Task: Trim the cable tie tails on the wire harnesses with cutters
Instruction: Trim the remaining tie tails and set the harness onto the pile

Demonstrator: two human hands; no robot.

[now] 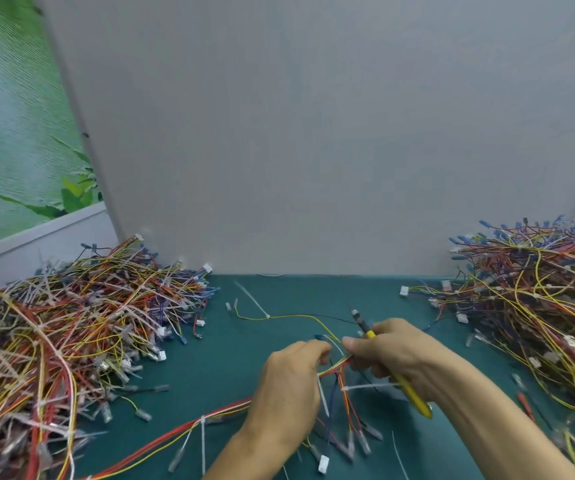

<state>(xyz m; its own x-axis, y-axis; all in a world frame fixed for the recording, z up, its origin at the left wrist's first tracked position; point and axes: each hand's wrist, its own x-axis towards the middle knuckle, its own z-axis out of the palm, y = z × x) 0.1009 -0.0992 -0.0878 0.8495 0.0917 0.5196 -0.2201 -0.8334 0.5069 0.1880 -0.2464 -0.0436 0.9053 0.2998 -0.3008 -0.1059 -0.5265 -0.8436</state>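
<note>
Left hand (289, 386) pinches the wire harness (338, 364) between the hands, its fingertips hidden. Right hand (393, 355) grips the yellow cutters (414, 398). The cutter tip is blurred and the blades are unclear. Long axis is diagonal: nose away-left, handle toward the right wrist. A white tie tail (369, 387) pokes out sideways under the right hand. Wire piles on the counter (230, 358) are cut off by the frame.

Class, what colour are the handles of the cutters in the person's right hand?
The cutters have yellow handles, clearest in the head view.
</note>
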